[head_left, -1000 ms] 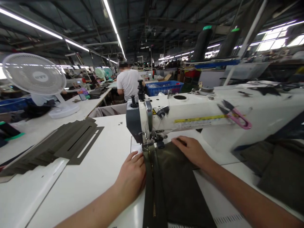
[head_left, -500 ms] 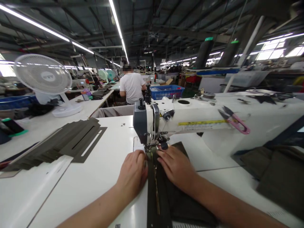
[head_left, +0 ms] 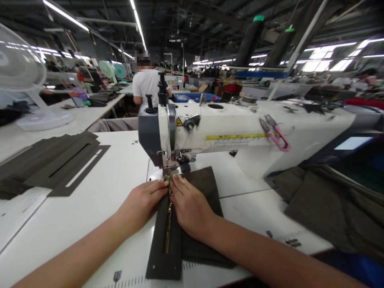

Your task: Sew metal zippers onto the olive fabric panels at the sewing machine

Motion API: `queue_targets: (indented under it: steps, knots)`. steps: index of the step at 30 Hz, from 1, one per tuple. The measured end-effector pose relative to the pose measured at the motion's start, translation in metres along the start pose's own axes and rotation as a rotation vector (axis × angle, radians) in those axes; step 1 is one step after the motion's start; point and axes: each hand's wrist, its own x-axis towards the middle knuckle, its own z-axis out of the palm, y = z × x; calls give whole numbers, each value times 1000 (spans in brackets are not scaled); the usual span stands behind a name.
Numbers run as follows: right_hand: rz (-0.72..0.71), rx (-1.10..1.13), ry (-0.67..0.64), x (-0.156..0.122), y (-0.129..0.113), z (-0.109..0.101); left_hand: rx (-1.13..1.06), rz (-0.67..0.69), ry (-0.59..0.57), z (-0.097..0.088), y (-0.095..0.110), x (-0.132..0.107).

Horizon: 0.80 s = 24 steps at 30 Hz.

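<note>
A dark olive fabric strip (head_left: 157,252) with a gold-toothed zipper (head_left: 168,230) in its slot runs under the presser foot of a white sewing machine (head_left: 231,128). My left hand (head_left: 144,202) rests on the strip's left side, fingers stretched toward the needle area, thumb hidden. My right hand (head_left: 192,206) lies flat on the right of the zipper, its fingertips near the foot. Beneath and beside it spreads a larger dark olive fabric piece (head_left: 207,180). Both hands press the cloth down without gripping it.
Slotted olive panels (head_left: 69,160) are stacked at left. Folded dark cloth (head_left: 324,212) lies at right. Pink-handled snips (head_left: 277,134) sit on the machine arm. A white fan (head_left: 45,116) stands far left. A person in a white shirt (head_left: 147,86) sits ahead, near a blue crate (head_left: 198,97).
The view has turned right, so the machine appears farther left. My left fingers have come over the strip, and my right hand lies flatter beside the zipper. More of the strip's near end shows.
</note>
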Motion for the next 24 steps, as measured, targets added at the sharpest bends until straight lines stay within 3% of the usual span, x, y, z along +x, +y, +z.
queue_targets:
  steps: [7, 24]
  knots:
    - [31, 23, -58, 3, 0, -5, -17, -22, 0, 3, -4, 0]
    - [-12, -2, -7, 1, 2, 8, -76, -22, -6, 1, 4, 2]
